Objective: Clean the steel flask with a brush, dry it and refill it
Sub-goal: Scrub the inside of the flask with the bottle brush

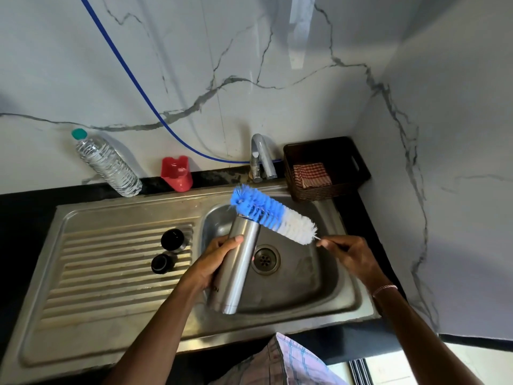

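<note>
My left hand (213, 262) grips the steel flask (236, 268) around its middle and holds it tilted over the sink basin (311, 276), mouth pointing away from me. My right hand (347, 252) pinches the thin handle of a bottle brush (273, 213) with blue and white bristles. The brush lies across the flask's open mouth, outside it, with the blue tip to the far left. Two black flask caps (172, 239) (162, 263) stand on the ribbed drainboard (111, 273). A plastic water bottle (107, 163) with a green cap stands by the wall.
A chrome tap (261, 157) rises behind the basin. A red plastic holder (177, 173) sits at the back edge. A dark woven basket (344, 168) with a checked cloth (311, 175) stands at the back right. A blue hose (133, 79) runs down the marble wall.
</note>
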Demonstrator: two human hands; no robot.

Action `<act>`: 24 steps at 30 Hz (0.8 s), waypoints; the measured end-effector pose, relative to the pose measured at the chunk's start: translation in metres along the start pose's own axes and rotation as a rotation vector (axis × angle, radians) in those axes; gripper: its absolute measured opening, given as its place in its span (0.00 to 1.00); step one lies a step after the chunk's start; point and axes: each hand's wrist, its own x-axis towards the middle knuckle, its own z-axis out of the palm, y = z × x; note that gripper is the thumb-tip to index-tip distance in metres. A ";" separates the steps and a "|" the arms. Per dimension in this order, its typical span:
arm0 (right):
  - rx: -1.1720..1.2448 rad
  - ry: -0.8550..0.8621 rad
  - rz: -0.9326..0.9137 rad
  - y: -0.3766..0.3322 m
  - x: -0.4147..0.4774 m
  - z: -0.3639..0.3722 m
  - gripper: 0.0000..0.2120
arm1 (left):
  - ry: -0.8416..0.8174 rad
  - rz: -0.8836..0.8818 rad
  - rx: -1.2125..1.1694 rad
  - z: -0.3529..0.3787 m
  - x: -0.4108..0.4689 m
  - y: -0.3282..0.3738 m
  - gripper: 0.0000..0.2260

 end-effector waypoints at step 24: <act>0.336 -0.148 0.070 -0.004 0.018 0.039 0.10 | -0.719 -0.084 -0.697 0.014 0.002 0.020 0.33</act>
